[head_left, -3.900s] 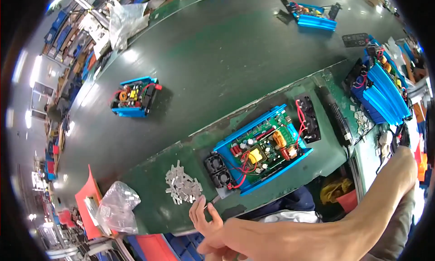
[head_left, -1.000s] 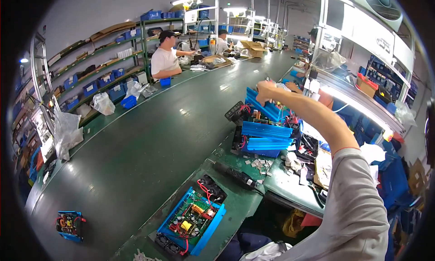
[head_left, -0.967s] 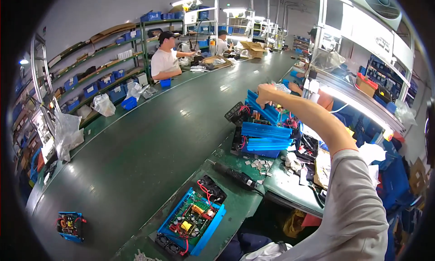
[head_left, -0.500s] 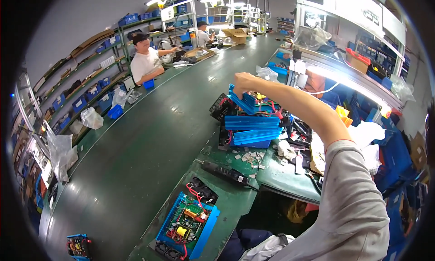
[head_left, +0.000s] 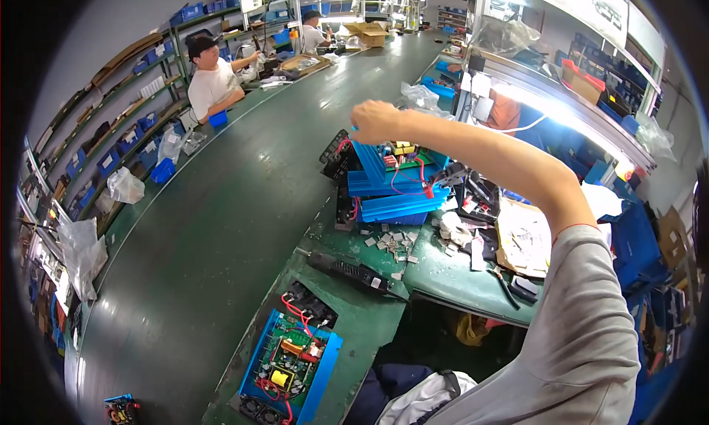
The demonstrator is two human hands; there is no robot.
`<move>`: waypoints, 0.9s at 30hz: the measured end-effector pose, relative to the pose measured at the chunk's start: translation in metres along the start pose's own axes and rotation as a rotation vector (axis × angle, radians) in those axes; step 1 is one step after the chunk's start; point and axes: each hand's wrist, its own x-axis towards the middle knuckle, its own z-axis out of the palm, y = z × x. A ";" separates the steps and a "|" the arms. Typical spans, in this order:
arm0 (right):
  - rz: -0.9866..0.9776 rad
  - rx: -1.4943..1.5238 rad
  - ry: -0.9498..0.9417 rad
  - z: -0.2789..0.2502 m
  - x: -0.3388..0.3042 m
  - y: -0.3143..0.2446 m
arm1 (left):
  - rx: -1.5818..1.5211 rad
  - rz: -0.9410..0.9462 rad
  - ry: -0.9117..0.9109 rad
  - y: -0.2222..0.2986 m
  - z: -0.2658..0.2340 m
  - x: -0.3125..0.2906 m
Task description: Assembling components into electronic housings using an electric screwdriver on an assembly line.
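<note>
My right hand reaches across from the right with its fingers closed on the upper edge of a blue metal inverter housing. This housing is tilted up on a stack; a circuit board and red wires show inside it. Beneath it lie more blue finned housings, with black fan end plates at their left. Nearer to me an open inverter sits on the bench, showing its green board, yellow transformer and red wires, with a black fan plate beyond it. My left hand is not in view.
A black electric screwdriver-like tool lies on the bench near small metal pieces. Pliers rest near the right bench edge. Another board unit is at lower left. Across the long green table a person works.
My right hand has raised the edge of the top blue housing, which now stands more steeply tilted. The view has shifted, and more of the right bench with the pliers shows.
</note>
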 end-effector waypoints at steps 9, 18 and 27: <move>0.074 -0.157 0.075 -0.024 -0.055 -0.002 | -0.158 0.091 -0.014 -0.005 -0.006 0.004; -0.288 0.733 0.386 0.037 -0.185 -0.156 | 0.050 0.050 -0.192 -0.055 -0.024 -0.012; 0.211 1.197 0.105 0.158 -0.263 -0.241 | -0.150 -0.117 -0.098 -0.038 -0.012 0.003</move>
